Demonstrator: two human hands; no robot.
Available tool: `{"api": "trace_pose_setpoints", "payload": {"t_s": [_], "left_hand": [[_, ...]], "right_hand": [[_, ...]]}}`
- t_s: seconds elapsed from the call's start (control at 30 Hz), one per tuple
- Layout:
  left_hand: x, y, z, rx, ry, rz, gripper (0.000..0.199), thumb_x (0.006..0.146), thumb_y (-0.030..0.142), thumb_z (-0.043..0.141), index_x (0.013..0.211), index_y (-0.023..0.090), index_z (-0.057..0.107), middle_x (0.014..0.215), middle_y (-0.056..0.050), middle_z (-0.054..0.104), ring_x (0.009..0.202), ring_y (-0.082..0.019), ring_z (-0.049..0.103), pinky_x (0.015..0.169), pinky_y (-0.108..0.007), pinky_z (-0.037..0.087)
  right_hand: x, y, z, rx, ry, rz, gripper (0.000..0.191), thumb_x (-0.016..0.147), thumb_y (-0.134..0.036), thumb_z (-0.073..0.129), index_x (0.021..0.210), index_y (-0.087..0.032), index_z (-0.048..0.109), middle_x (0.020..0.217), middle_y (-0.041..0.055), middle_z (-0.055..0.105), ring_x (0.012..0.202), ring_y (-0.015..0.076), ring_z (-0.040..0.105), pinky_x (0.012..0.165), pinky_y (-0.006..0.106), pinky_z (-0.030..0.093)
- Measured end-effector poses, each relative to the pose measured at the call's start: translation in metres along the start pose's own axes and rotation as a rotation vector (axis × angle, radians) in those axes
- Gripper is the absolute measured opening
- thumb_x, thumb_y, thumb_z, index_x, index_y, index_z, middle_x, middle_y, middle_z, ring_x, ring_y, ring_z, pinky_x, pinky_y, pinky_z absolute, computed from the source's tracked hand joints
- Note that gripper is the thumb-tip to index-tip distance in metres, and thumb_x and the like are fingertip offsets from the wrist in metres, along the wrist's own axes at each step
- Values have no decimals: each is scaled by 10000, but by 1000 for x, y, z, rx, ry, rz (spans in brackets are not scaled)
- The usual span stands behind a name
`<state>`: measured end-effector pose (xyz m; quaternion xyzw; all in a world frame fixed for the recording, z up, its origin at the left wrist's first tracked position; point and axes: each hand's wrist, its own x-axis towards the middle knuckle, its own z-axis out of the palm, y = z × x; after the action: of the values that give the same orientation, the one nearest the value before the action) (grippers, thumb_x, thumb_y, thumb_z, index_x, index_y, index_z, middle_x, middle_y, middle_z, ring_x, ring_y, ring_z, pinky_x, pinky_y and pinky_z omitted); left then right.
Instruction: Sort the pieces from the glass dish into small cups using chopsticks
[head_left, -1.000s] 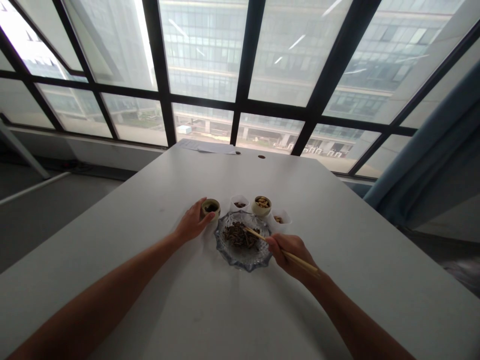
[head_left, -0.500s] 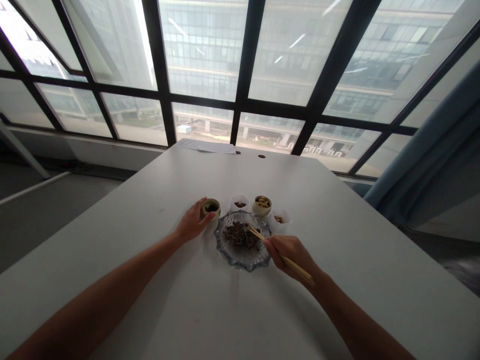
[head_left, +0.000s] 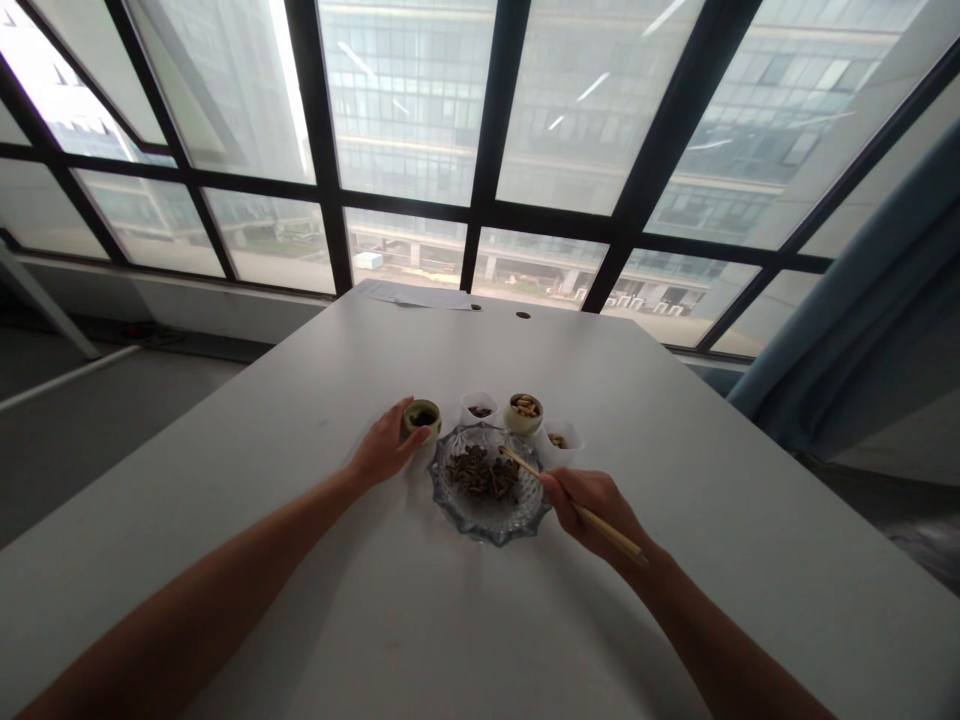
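Observation:
My left hand (head_left: 386, 443) is wrapped round a small green cup (head_left: 433, 433) with dark contents, standing on the table. In my right hand (head_left: 589, 500) is a pair of wooden chopsticks (head_left: 611, 532), their tips over the upper right part of a glass plate (head_left: 491, 527). Brown dried pieces (head_left: 480, 472) are heaped on that plate. Whether the tips pinch a piece is too small to tell. Behind the plate stand a clear cup (head_left: 478, 408) with a few dark pieces, a green cup (head_left: 523, 418) of light brown pieces, and another clear cup (head_left: 568, 447) at the right.
The white table (head_left: 390, 620) reaches to the window. Papers (head_left: 420, 296) lie at its far edge, near two round holes. A blue curtain (head_left: 847, 300) hangs at the right.
My right hand has moved slightly to the right, and the chopstick tips have shifted up and right from the heap of brown pieces. My left hand stays on the cup.

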<state>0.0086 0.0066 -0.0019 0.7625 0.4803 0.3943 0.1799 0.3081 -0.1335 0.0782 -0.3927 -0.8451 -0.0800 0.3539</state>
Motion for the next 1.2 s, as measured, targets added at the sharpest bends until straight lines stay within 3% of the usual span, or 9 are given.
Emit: {"api": "trace_pose_setpoints", "payload": {"t_s": [0.33,0.57,0.97,1.2], "left_hand": [[0,0,0,-6,5,13,648,898,615,482,1380,182,452,1370,-150,582,1249,-309,561,1082,-508,426],[0,-1,0,-3,-9,10,657,904,616,471,1392,178,431,1379,-157,570,1256,-311,554,1082,-515,419],[1,-3,1,-13,-3,16,641,905,599,492,1389,185,432,1372,-152,578,1255,-302,557,1083,-509,421],[0,-2,0,-7,-8,8,669,896,637,471,1390,187,438,1372,-149,578,1248,-309,561,1084,-503,419]], "right_hand": [[-1,-3,-1,29,-44,53,427,1074,-336,385,680,-204,481,521,-31,493,411,94,425,469,230,307],[3,-11,-3,43,-24,176,458,1077,-368,358,647,-214,397,539,-31,454,430,92,396,471,233,296],[3,-9,-5,-66,-86,-69,436,1078,-278,338,659,-213,439,531,-21,483,431,110,401,478,264,280],[5,-12,-16,37,-22,55,424,1055,-287,386,639,-216,423,499,-36,451,393,91,387,444,243,276]]}}
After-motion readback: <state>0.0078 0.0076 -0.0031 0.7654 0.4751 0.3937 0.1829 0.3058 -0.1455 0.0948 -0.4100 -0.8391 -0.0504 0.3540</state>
